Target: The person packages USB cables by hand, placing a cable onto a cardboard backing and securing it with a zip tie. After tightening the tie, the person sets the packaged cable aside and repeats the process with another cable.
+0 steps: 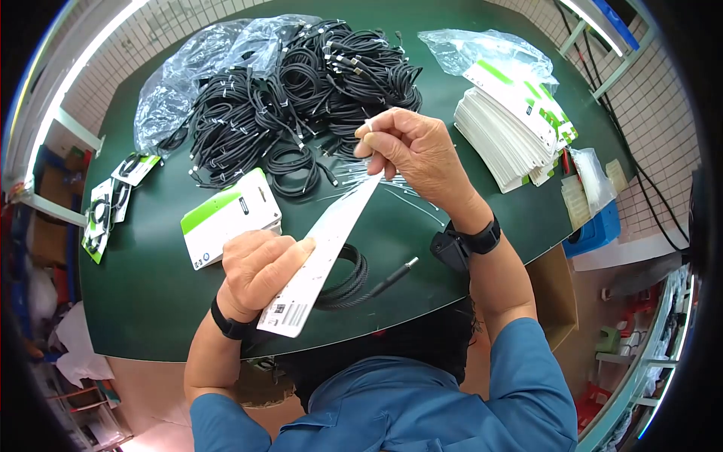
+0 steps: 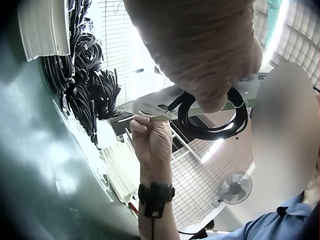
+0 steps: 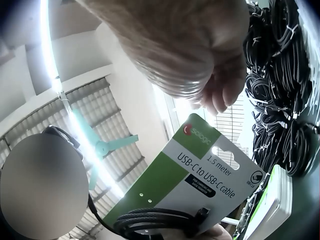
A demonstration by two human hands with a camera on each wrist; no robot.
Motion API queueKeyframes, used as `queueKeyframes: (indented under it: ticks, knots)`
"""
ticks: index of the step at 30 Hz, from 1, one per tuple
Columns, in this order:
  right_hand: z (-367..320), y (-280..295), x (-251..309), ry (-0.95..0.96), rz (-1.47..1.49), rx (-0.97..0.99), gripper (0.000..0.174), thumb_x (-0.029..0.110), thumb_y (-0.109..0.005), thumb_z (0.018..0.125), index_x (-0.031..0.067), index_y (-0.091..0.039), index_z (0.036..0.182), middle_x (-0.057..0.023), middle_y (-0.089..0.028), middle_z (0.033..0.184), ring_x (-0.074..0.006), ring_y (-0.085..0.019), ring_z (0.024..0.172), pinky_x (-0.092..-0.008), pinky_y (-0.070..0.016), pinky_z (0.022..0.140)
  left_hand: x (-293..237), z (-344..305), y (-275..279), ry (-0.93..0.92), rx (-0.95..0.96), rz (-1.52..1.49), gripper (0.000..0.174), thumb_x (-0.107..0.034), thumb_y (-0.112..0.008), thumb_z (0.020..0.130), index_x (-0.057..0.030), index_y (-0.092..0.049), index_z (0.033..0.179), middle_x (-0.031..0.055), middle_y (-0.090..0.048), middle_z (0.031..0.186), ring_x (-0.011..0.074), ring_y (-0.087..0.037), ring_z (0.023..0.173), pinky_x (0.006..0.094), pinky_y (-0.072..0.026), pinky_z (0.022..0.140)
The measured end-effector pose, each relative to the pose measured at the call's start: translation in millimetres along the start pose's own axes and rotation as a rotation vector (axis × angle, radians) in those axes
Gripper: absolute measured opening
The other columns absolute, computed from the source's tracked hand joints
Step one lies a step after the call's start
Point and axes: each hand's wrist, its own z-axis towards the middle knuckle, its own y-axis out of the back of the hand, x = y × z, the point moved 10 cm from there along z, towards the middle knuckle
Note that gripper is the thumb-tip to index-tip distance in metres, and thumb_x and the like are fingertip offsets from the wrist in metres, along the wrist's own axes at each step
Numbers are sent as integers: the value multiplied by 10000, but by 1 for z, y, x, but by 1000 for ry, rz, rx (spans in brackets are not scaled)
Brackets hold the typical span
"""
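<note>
My left hand grips a white and green cardboard cable card, tilted over the table's near edge. On its printed front, seen in the right wrist view, are the words USB-C to USB-C cable. A coiled black USB-C cable lies against that front, one metal-tipped end sticking out to the right. Beyond the card's upper end my right hand pinches a thin white cable tie between thumb and forefinger, most of it hidden by the fingers. Several loose white ties lie beneath that hand.
A big heap of coiled black cables covers the back of the green table. Card stacks stand at the right and left of centre. Finished-looking carded cables lie far left; plastic bags lie behind.
</note>
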Motion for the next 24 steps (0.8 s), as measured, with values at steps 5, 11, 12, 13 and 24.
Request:
queueKeyframes:
  ticks: [5, 11, 12, 13, 24]
  knots:
    - [2, -5, -6, 20, -220, 28, 119, 80, -645, 1042, -2, -729, 1059, -20, -690, 843, -74, -574, 666, -238, -491, 615, -7, -1, -6, -44, 56, 21, 381, -124, -818, 736, -12, -739, 1092, 38, -638, 752, 154, -595, 576, 291, -420, 485]
    - [0, -13, 11, 335, -390, 40, 135, 48, -629, 1036, -22, -741, 1064, -52, -687, 897, -75, -572, 687, -239, -489, 624, -17, 2, -12, -98, 173, 75, 392, -154, -825, 736, -27, -717, 1091, 49, -657, 764, 179, -618, 606, 304, -432, 511]
    - [-2, -11, 16, 343, -375, 28, 134, 40, -636, 1027, -27, -745, 1068, -58, -684, 906, -78, -572, 692, -240, -485, 623, -19, 0, -14, -123, 182, 73, 407, -161, -826, 731, -33, -717, 1102, 40, -644, 762, 170, -605, 603, 302, -420, 508]
    - [-4, -11, 24, 345, -357, 19, 134, 32, -644, 1019, -32, -749, 1071, -65, -681, 915, -81, -571, 697, -242, -481, 623, -22, -2, -16, -142, 194, 69, 423, -168, -827, 727, -40, -718, 1114, 30, -630, 761, 160, -592, 601, 300, -407, 504]
    - [-46, -47, 78, 500, -1, 113, 174, -89, -743, 867, -49, -716, 1034, -147, -697, 880, -163, -668, 757, -248, -527, 657, -32, -13, -21, -202, 225, 102, 515, -215, -849, 696, -123, -719, 1186, 6, -537, 807, 134, -536, 605, 280, -374, 493]
